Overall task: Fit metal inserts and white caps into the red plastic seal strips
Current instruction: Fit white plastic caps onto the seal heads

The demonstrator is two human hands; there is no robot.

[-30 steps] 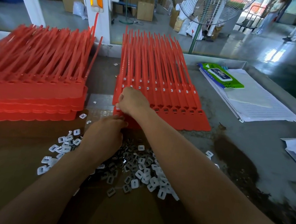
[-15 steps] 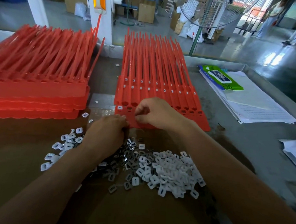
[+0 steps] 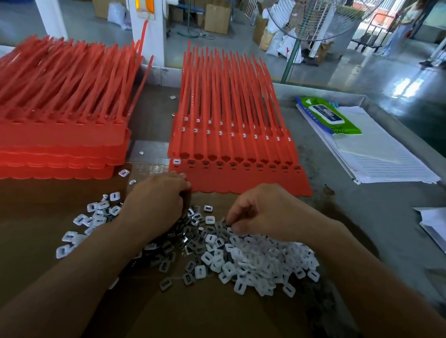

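Strips (image 3: 239, 180) lie just beyond both hands, long axis running away, sockets (image 3: 232, 165) in a row left to right. Only the leftmost, past the left hand (image 3: 156, 203), has a cap (image 3: 176, 161), so the next socket looks nearer that hand. It is curled, contents hidden. The right hand (image 3: 263, 211) pinches at inserts (image 3: 193, 232) between the hands.
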